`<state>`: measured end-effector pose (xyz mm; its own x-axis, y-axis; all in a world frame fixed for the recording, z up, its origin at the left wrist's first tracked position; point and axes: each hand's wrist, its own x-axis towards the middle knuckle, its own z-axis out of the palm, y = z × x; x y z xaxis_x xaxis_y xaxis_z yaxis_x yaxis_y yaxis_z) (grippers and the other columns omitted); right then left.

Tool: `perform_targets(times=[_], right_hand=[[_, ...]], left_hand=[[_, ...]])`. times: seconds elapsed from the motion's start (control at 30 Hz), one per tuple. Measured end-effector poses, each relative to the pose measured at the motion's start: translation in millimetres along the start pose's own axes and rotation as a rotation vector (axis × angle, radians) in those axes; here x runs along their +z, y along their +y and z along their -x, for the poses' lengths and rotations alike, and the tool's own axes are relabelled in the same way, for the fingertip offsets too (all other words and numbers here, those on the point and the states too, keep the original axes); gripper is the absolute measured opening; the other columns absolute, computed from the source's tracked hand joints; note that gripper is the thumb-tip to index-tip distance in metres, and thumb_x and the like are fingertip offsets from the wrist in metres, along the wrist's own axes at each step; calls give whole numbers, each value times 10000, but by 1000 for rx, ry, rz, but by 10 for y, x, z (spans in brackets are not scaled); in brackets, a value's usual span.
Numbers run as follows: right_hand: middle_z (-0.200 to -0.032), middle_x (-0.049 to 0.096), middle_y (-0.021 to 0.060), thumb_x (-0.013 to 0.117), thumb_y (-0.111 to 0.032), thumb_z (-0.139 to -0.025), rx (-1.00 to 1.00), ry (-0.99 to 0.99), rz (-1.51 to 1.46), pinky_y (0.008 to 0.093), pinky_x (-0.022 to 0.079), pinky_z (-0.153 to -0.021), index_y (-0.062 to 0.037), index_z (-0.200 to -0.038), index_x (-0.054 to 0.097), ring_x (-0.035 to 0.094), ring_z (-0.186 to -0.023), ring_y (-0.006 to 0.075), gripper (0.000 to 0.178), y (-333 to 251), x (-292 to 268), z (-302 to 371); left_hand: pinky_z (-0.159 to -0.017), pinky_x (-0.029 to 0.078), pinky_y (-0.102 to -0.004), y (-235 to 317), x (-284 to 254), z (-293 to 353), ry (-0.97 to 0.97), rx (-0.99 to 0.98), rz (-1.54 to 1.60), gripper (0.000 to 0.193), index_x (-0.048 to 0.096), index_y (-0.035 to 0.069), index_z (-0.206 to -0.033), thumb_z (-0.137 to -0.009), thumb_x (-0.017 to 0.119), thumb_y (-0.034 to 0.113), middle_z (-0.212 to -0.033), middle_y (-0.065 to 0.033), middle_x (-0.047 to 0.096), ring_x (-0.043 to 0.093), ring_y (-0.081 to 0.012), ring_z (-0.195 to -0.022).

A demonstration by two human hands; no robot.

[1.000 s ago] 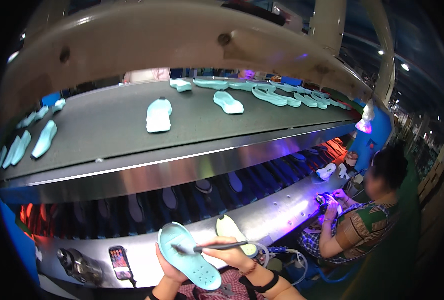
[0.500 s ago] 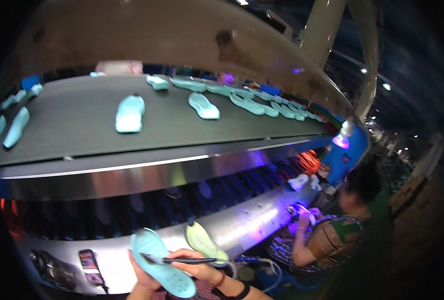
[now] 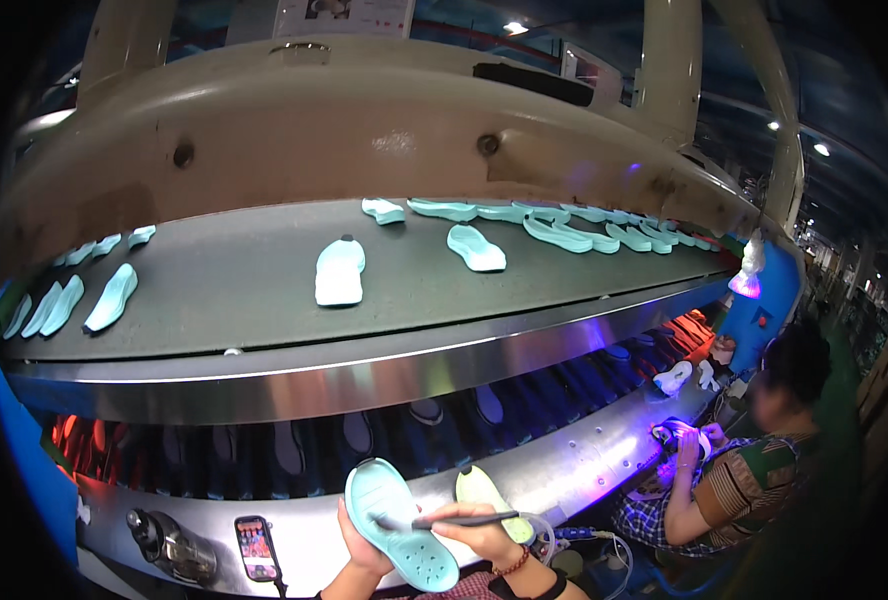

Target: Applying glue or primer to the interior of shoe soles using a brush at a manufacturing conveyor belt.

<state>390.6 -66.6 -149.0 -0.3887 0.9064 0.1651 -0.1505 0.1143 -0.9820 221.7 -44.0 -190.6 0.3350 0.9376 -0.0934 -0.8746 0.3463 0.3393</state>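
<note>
While the left hand (image 3: 361, 551) grips it by its left edge above the bench, the pale turquoise moulded shoe sole (image 3: 406, 543) lies tilted, its inner face up and its perforated end toward the person. The right hand (image 3: 477, 536) pinches a slim dark-handled brush (image 3: 469, 520) like a pen, its bristles seemingly on the middle of that face. The step in hand looks to be brushing this surface; the next stroke would call for a firm left hold and light, even pressure, with the bristles clear of the rim.

Just beyond the right hand, a yellow-green sole with a black tip (image 3: 484, 490) rests on the shiny metal bench (image 3: 311, 535). To the left stand a dark-capped bottle (image 3: 179, 548) and a dark-edged phone (image 3: 255, 548). Farther off, more turquoise soles (image 3: 340, 277) lie on the dark grey-green belt (image 3: 254, 265), and a co-worker (image 3: 739, 485) sits at the right.
</note>
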Motion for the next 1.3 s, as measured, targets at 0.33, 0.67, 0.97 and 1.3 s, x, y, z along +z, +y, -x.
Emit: perform_targets(times=[0.33, 0.67, 0.97, 1.3], right_hand=[[-955, 627, 124, 625, 8, -750, 70, 86, -8, 270, 436, -819, 21, -966, 616, 561, -933, 166, 217, -43, 38, 47], [-966, 621, 112, 616, -29, -773, 94, -28, 47, 256, 430, -826, 21, -978, 616, 551, -920, 125, 211, -135, 103, 155], [-951, 627, 139, 620, 19, -741, 117, -1, -48, 285, 458, -790, 53, -946, 615, 578, -902, 176, 208, -188, 118, 169], [-927, 634, 118, 620, 8, -737, -134, -177, 209, 302, 442, -815, 28, -915, 627, 578, -889, 191, 179, -361, 69, 155]], left_hand=[[-765, 464, -450, -27, -23, 82, -123, 70, 14, 862, 436, 51, -1186, -739, 162, 735, -989, -221, 565, 565, -352, -877], [-694, 477, -436, -35, 149, 182, -116, 163, 89, 940, 456, -12, -1121, -699, 166, 778, -929, -222, 555, 574, -339, -765], [-689, 478, -415, 13, 121, 129, -157, 204, 49, 929, 457, -11, -1128, -713, 157, 765, -960, -214, 550, 573, -329, -790], [-729, 471, -416, 87, 225, 139, -252, 289, 44, 941, 436, -12, -1156, -711, 157, 769, -993, -212, 542, 565, -315, -839]])
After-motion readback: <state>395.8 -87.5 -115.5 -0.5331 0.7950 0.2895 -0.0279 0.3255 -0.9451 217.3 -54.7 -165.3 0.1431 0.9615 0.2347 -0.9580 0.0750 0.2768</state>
